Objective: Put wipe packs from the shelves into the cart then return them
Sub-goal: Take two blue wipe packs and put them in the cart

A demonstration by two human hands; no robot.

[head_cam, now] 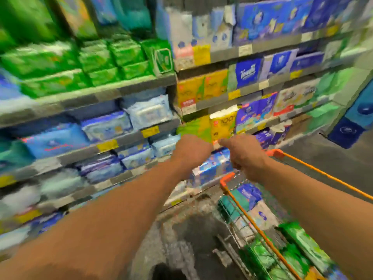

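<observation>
At centre frame, the left hand [191, 147] and right hand [245, 152] are stretched toward a yellow pack [223, 126] just above them; grips cannot be told through blur. Wipe packs [250, 201] are seen in the cart [252, 219], lower right.
</observation>
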